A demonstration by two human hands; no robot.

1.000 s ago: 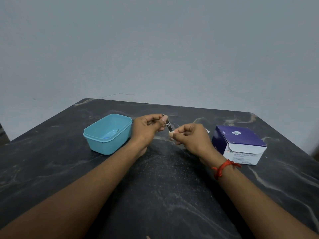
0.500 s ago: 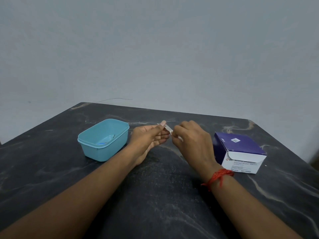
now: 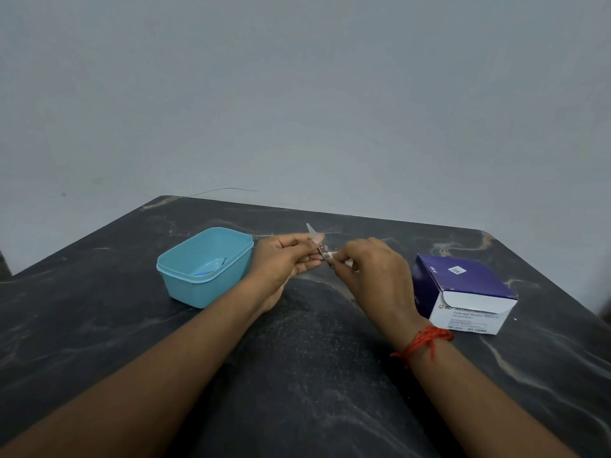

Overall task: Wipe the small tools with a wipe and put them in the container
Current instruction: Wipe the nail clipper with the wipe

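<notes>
My left hand pinches a small metal tool whose pointed tip sticks up past my thumb. My right hand pinches a small white wipe against the tool's lower end, so both hands meet above the middle of the table. The teal plastic container sits just left of my left hand, open on top, and a small bluish tool lies inside it.
A purple and white box of alcohol swabs stands to the right of my right hand. The dark marbled table ends at a grey wall behind; its far corners are cut off.
The tool's tip has come out above my left thumb and my right hand with the wipe has slid down to the lower end. Both hands stay together in the middle.
</notes>
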